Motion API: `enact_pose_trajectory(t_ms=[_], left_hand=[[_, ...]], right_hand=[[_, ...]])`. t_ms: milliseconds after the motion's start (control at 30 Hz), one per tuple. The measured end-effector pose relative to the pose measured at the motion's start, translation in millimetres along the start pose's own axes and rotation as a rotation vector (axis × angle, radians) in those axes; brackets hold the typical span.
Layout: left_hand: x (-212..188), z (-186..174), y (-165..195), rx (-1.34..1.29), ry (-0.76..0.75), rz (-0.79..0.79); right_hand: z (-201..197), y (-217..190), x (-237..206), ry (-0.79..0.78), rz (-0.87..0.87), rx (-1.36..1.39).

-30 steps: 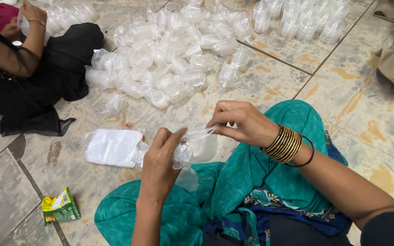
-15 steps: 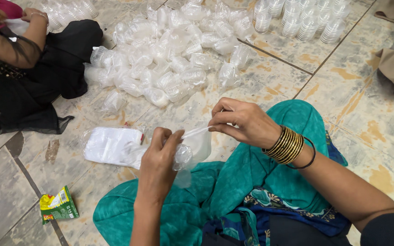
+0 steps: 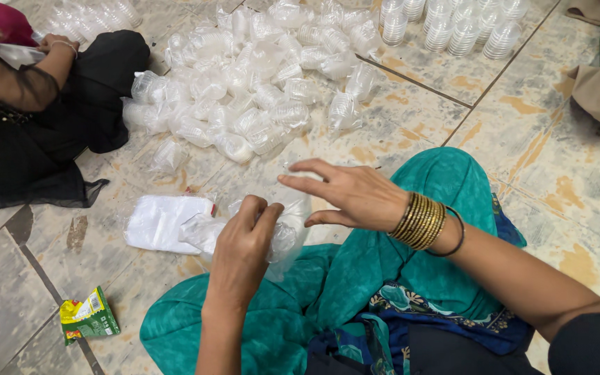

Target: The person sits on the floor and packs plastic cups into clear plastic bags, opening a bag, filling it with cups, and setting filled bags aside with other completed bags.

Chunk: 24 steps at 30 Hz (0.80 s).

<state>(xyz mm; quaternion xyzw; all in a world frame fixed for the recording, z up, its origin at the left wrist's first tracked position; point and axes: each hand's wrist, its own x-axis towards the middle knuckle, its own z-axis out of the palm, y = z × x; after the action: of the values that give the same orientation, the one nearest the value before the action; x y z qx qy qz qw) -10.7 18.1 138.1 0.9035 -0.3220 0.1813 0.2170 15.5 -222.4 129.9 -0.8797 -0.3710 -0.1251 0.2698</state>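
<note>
Left hand (image 3: 241, 246) pinched, right hand (image 3: 355, 194) seemingly open

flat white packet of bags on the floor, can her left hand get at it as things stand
Probably yes. The flat white packet lies on bare tile just left of the left hand, with nothing between them. But that hand is pinching a clear bag of cups, so it would have to let go.

Informal home-style packing workplace, work done seated on floor. Worn tiled floor (image 3: 571, 187) with stained, mottled tiles fills frame. Heap of bagged clear plastic cups (image 3: 244, 90) at upper centre; stacked cups (image 3: 453, 28) in rows at upper right. Second person in black (image 3: 43, 118) seated upper left. Flat pack of bags (image 3: 161, 222) lower left.
</note>
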Motion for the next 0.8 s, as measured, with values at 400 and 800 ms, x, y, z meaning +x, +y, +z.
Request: enact_pose_trajectory(t_ms=[400,800], left_hand=[[0.6,4.4,-5.9,0.132,-0.128,-0.047],[-3.1,-3.0,-8.2,0.083,-0.053,-0.213]], right_hand=[[-1.6,11.4,3.2,-0.072,-0.095,-0.032],[24.5,61.1,21.9,-0.092,0.111,0.495]])
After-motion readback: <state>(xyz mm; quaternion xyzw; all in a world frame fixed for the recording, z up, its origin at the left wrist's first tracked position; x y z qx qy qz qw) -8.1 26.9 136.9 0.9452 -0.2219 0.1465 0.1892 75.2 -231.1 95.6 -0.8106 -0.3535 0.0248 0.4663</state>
